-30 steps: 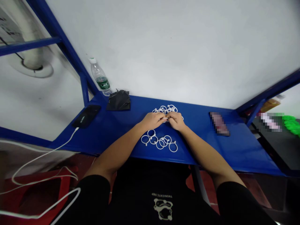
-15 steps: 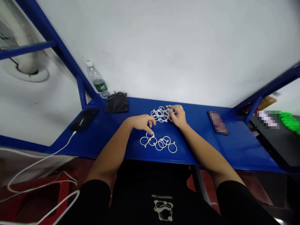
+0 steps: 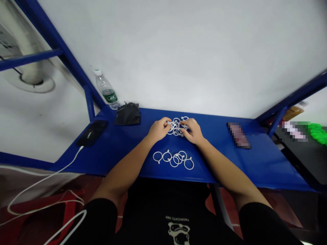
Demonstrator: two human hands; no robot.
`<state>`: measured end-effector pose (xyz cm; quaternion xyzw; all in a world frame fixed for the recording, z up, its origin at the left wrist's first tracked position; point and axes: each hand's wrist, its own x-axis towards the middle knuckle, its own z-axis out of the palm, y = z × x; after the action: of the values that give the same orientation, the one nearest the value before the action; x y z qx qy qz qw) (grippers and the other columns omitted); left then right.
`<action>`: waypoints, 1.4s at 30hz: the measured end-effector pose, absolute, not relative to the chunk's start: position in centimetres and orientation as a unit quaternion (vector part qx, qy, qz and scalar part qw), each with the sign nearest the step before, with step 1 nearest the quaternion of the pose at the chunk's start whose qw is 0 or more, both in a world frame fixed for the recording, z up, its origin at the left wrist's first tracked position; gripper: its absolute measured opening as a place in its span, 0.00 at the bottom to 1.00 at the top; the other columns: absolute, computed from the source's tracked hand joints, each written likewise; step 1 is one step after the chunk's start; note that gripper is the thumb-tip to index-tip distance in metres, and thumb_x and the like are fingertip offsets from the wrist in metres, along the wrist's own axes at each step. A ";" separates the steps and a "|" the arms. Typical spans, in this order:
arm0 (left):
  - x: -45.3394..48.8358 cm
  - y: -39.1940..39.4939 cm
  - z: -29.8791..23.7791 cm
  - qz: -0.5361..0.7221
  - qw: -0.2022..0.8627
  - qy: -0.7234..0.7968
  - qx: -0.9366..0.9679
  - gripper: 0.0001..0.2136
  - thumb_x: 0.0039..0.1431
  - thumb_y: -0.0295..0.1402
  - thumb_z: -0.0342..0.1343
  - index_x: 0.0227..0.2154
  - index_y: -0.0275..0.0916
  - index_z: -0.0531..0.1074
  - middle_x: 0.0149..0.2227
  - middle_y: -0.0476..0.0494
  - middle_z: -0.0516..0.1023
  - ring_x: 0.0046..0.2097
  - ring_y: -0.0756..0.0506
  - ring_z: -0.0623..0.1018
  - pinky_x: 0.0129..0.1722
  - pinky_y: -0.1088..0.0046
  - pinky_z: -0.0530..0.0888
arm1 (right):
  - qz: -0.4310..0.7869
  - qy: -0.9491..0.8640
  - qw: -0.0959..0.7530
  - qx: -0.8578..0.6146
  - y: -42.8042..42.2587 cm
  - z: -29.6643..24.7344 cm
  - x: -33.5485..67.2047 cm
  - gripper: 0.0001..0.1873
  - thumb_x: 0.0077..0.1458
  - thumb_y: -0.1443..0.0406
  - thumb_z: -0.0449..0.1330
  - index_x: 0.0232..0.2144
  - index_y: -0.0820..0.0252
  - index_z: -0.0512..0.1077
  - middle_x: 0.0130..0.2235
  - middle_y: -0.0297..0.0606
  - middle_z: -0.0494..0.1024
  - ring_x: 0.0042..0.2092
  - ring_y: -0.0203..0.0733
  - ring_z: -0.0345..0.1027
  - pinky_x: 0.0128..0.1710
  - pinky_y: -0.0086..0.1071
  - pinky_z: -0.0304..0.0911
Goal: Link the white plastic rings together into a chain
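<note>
A heap of white plastic rings (image 3: pixel 177 126) lies at the back of the blue table (image 3: pixel 122 146). My left hand (image 3: pixel 159 129) and my right hand (image 3: pixel 192 131) meet over that heap, fingers curled and pinching rings in it. Which ring each hand grips is too small to make out. Closer to me, a row of several white rings (image 3: pixel 174 158) lies flat on the table, untouched by either hand.
A water bottle (image 3: pixel 107 91) and a black crumpled cloth (image 3: pixel 127 114) sit at the back left. A black phone (image 3: pixel 92 132) with a white cable (image 3: pixel 51 177) lies at the left edge. Another blurred phone-like object (image 3: pixel 238 135) lies to the right. White wall behind.
My left hand put a ring down onto the near row, then moved back up to the heap. My right hand stayed at the heap.
</note>
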<state>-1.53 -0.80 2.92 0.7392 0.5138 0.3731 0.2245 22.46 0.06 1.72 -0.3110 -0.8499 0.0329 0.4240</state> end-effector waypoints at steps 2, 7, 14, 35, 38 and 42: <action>-0.6 -1.3 2.4 0.374 0.196 0.519 0.743 0.12 0.64 0.29 0.57 0.48 0.42 0.79 0.26 0.51 0.78 0.28 0.47 0.76 0.32 0.72 0.68 | 0.045 -0.868 0.394 -0.299 -0.3 1.9 22.0 0.17 0.68 0.52 0.58 0.51 0.54 0.75 0.44 0.44 0.83 0.44 0.52 0.74 0.49 0.49 0.67; 0.9 -2.7 1.8 0.361 0.150 0.493 0.778 0.07 0.67 0.34 0.57 0.42 0.43 0.80 0.28 0.49 0.81 0.30 0.47 0.78 0.33 0.72 0.69 | 0.066 -0.862 0.392 -0.314 -0.7 1.7 21.6 0.15 0.72 0.57 0.52 0.40 0.55 0.76 0.34 0.41 0.80 0.37 0.48 0.71 0.42 0.44 0.67; 0.8 -2.9 1.5 0.381 0.182 0.462 0.780 0.10 0.71 0.38 0.54 0.41 0.42 0.80 0.34 0.46 0.85 0.34 0.47 0.82 0.37 0.71 0.73 | 0.107 -0.845 0.405 -0.333 -1.3 2.0 21.8 0.13 0.71 0.55 0.55 0.42 0.53 0.77 0.37 0.40 0.82 0.39 0.47 0.73 0.43 0.44 0.69; 0.7 -2.9 2.2 0.320 0.132 0.394 0.851 0.16 0.74 0.40 0.49 0.32 0.41 0.76 0.30 0.46 0.81 0.32 0.46 0.79 0.32 0.70 0.68 | 0.133 -0.897 0.277 -0.318 -2.3 5.6 21.9 0.11 0.63 0.67 0.48 0.36 0.56 0.70 0.34 0.40 0.77 0.36 0.47 0.70 0.40 0.39 0.66; 0.8 -3.0 2.2 0.298 0.154 0.379 0.862 0.17 0.74 0.40 0.49 0.31 0.41 0.76 0.31 0.46 0.82 0.33 0.46 0.79 0.33 0.70 0.69 | 0.144 -0.885 0.299 -0.327 -2.8 4.5 22.3 0.11 0.63 0.68 0.48 0.35 0.56 0.70 0.34 0.40 0.77 0.35 0.46 0.70 0.40 0.38 0.65; 0.7 -2.9 1.9 0.295 0.194 0.380 0.855 0.17 0.75 0.39 0.48 0.32 0.41 0.77 0.30 0.47 0.82 0.34 0.47 0.80 0.35 0.72 0.70 | 0.146 -0.888 0.286 -0.330 -3.1 3.9 22.5 0.11 0.64 0.66 0.48 0.35 0.57 0.70 0.34 0.40 0.78 0.36 0.46 0.70 0.40 0.38 0.64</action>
<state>0.73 -2.85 1.91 0.8550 0.3797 0.2951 0.1940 22.54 -3.07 3.95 -0.3297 -0.8879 0.1457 0.2858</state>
